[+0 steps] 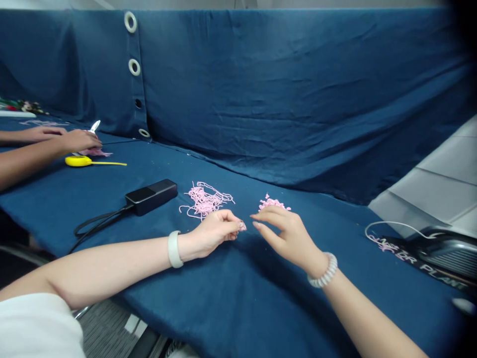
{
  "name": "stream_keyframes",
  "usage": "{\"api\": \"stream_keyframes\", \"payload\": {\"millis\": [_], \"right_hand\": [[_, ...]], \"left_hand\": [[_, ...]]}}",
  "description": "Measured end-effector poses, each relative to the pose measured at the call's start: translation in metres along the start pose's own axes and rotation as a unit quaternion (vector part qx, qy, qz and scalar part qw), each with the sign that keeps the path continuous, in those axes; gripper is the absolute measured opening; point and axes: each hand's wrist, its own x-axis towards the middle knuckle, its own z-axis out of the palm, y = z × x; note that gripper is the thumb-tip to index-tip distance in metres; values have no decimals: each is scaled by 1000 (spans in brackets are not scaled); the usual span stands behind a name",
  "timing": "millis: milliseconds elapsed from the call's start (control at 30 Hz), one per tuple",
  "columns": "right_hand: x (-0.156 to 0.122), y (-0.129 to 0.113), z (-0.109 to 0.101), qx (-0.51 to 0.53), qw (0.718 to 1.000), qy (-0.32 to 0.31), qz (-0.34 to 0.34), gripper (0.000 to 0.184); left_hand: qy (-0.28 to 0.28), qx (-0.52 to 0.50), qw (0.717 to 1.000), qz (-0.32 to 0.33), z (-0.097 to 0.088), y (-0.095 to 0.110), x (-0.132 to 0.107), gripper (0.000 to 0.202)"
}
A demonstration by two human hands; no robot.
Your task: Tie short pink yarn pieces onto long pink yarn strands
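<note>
Left grip [213, 233] pinched shut on a pink scrap [242, 226], right grip [287, 233] open and palm-down, pink snippets [273, 203] just beyond it

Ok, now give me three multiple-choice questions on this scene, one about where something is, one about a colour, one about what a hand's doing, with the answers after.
1. What lies just beyond the right hand?
A. The black power bank
B. The short pink bits
C. The white cable

2. What colour is the cloth under the hands?
A. Red
B. Grey
C. Blue

3. What is the left hand doing?
A. Pinching a pink scrap
B. Lying flat and open
C. Gripping the black power bank

Answers:
1. B, the bits sit just past its fingertips.
2. C, the cloth shows dark blue all around the hands.
3. A, its fingertips meet on the scrap.
</note>
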Motion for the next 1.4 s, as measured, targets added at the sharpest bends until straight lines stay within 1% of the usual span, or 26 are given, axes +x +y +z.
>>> {"api": "stream_keyframes", "payload": {"millis": [67,133,300,400,567,667,767,867,967,1067,1167,1267,1333,1400], "right_hand": [[2,0,-1,57,996,-36,52,16],[4,-1,-1,99,989,-69,86,15],[6,-6,1,172,969,-112,138,16],[7,-9,2,175,967,-116,145,16],[7,-11,1,165,971,-110,130,18],[6,-11,0,158,973,-108,129,16],[6,-13,2,145,974,-102,140,13],[5,-16,9,149,971,-105,152,20],[4,-16,17,173,963,-122,167,21],[3,-15,27,237,946,-118,184,20],[1,-13,36,323,919,-67,217,23],[-1,-13,44,386,888,-12,250,25],[-2,-12,46,423,868,-6,261,24],[-3,-9,47,459,847,-13,266,22]], "left_hand": [[-1,13,1000,2,-1,-2,1,20],[-6,14,1000,5,-1,-3,1,20],[-16,25,999,28,-1,-4,-1,21],[-15,43,998,36,0,-4,-3,21],[-10,47,998,34,2,-1,-5,22],[-7,29,999,27,2,0,-5,22],[-4,-15,1000,5,2,0,-4,23],[-19,-37,999,-2,2,0,-5,24],[-40,-16,999,9,2,0,-6,24],[-47,7,998,34,3,1,-6,29],[-39,15,997,61,3,3,-6,38],[-27,36,996,78,2,3,-5,40],[-27,55,994,88,1,3,-5,38],[-35,69,993,92,1,3,-5,36]]}}
